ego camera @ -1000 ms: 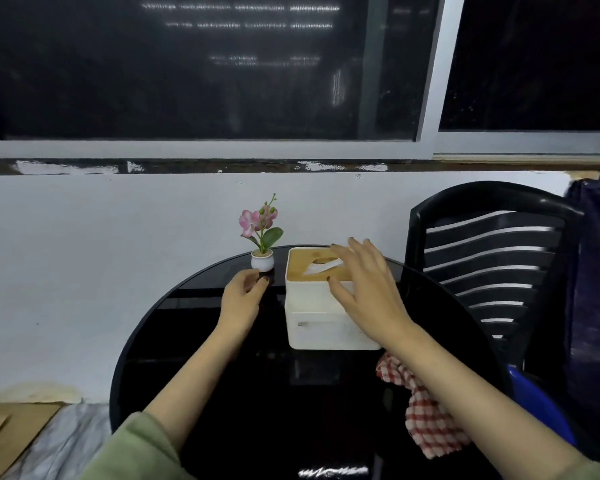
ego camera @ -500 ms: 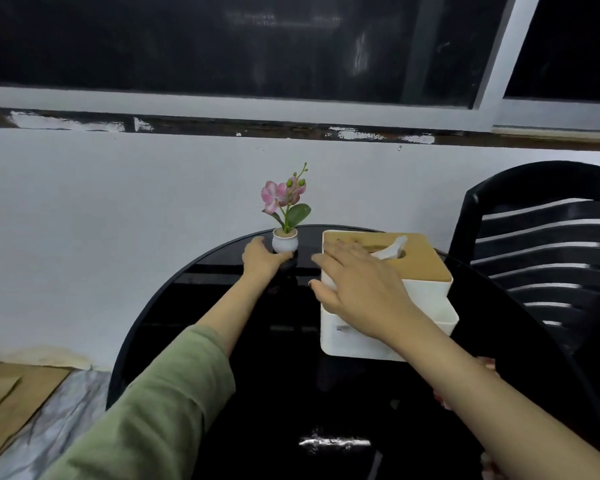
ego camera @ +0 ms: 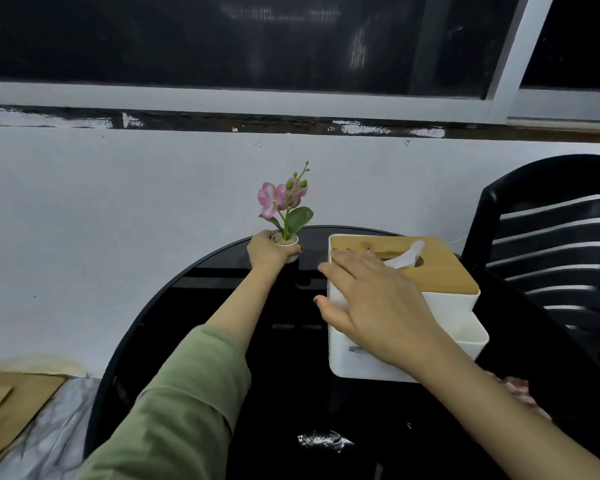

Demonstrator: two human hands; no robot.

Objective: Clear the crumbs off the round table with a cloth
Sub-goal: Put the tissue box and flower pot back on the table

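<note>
The round black glossy table [ego camera: 187, 341] fills the lower middle of the view. At its far edge my left hand [ego camera: 265, 252] is wrapped around the small white pot of a pink orchid [ego camera: 284, 206]. My right hand [ego camera: 371, 303] lies over the near left corner of a white tissue box with a wooden lid [ego camera: 440, 265], thumb against its left side. A red-and-white checked cloth [ego camera: 520, 393] shows only as a small patch at the right, behind my right forearm. I cannot make out any crumbs on the dark surface.
A black slatted plastic chair [ego camera: 551, 244] stands close against the table's right side. A white wall and dark windows rise just behind the table. Cardboard [ego camera: 11, 396] and grey floor lie at the lower left.
My left hand has closed around the orchid pot, which it was only approaching before. My right hand has settled over the tissue box's corner. The view has shifted closer and to the left.
</note>
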